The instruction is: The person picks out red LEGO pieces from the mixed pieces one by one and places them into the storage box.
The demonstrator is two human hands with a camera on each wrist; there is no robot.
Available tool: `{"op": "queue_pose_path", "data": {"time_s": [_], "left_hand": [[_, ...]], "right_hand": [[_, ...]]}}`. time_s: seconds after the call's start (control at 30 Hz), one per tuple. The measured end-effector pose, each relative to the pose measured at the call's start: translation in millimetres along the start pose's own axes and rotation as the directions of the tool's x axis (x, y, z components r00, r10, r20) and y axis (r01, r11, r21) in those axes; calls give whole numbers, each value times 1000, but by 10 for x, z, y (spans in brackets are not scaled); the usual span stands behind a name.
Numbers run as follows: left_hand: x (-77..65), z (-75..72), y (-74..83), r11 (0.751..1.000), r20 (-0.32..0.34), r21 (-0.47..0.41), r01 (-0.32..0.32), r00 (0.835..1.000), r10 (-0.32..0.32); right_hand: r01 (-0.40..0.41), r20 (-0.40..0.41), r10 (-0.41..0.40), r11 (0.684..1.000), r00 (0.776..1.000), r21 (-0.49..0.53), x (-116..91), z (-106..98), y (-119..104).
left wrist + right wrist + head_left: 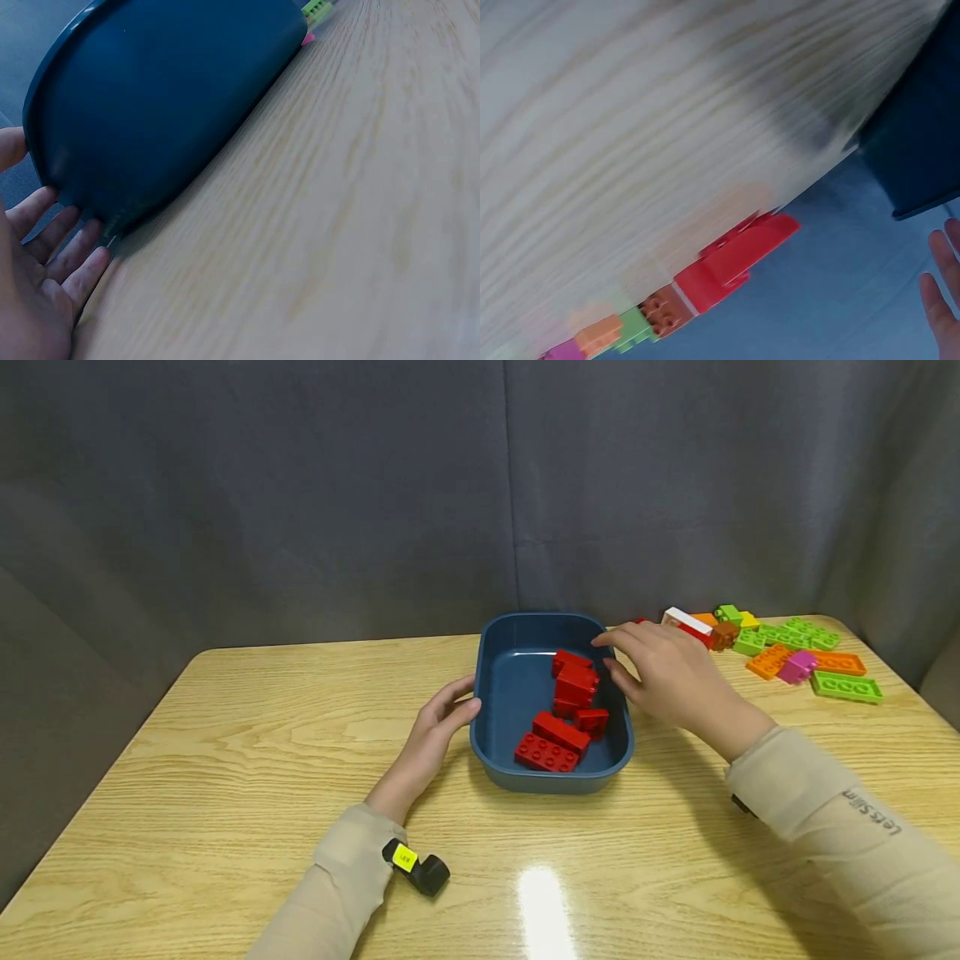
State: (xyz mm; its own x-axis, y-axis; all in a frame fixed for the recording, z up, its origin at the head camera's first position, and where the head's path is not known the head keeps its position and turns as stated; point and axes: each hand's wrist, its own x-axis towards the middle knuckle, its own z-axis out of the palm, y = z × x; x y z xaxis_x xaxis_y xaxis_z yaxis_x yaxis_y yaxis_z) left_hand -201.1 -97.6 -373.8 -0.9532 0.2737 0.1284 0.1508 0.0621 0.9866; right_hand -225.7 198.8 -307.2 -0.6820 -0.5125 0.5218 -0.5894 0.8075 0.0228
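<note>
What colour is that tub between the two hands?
The tub is dark blue; it shows best in the head view.

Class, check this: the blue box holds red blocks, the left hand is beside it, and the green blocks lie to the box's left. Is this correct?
Not quite: the head view shows the green blocks lying to the right of the blue box. It does hold red blocks, and the left hand is beside it.

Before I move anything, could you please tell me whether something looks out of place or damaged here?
Nothing looks spilled or damaged. One possible oddity: a red plastic brick next to the white rectangular brick lies outside the dark-blue rounded plastic bin, though only similarly red plastic pieces show inside it.
</note>
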Motion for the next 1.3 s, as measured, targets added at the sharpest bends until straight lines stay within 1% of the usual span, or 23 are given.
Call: {"op": "queue_pose_path", "data": {"time_s": [0.27, 0.37, 0.53, 0.63, 0.73, 0.8, 0.97, 1.07, 1.2, 1.3], "left_hand": [[-15, 6, 22, 1000, -9, 7, 0, 1000, 0], [-11, 7, 19, 1000, -9, 16, -2, 1000, 3], [-4, 7, 10, 1000, -14, 27, -2, 1000, 3], [-4, 5, 8, 1000, -11, 29, -5, 1000, 5], [-4, 4, 10, 1000, -7, 27, -7, 1000, 7], [-3, 3, 11, 1000, -3, 23, -5, 1000, 5], [-8, 2, 19, 1000, 2, 21, -5, 1000, 5], [-10, 3, 22, 1000, 1, 21, -7, 1000, 7], [-10, 5, 21, 1000, 1, 20, -5, 1000, 5], [-11, 7, 23, 1000, 1, 21, -6, 1000, 6]], "right_hand": [[-17, 16, 17, 999, 1000, -49, -40, 14, 259], [3, 18, -2, 998, 1000, -68, -63, 33, 355], [58, 21, -57, 996, 998, -74, -90, 68, 494], [75, 24, -73, 993, 997, -95, -107, 87, 565], [73, 45, -68, 989, 997, -132, -127, 99, 625], [68, 81, -56, 986, 995, -152, -140, 101, 662], [35, 166, -8, 986, 986, -161, -157, 87, 738], [30, 156, -4, 986, 988, -165, -171, 86, 780], [46, 124, -25, 984, 992, -171, -197, 95, 824], [40, 141, -15, 983, 990, -178, -216, 97, 840]]}}
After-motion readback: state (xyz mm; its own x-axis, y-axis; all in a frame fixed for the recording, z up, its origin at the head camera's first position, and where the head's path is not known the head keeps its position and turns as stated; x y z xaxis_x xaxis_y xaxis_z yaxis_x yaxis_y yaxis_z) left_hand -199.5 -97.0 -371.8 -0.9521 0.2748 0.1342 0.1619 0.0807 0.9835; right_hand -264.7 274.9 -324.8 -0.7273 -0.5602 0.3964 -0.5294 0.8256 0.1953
